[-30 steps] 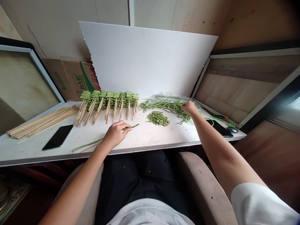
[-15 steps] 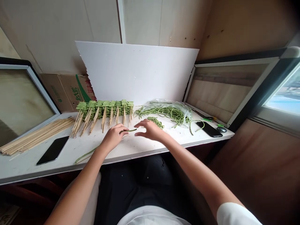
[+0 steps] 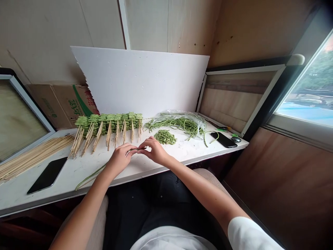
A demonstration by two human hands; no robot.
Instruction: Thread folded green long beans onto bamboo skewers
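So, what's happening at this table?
A seated person holds a green bean in the left hand, with the right hand pinching its end. Beyond the hands, on the white table, lies a heap of short bean pieces, with long beans partly under clear plastic behind. Farther left are stacked skewers of bean pieces and loose sticks.
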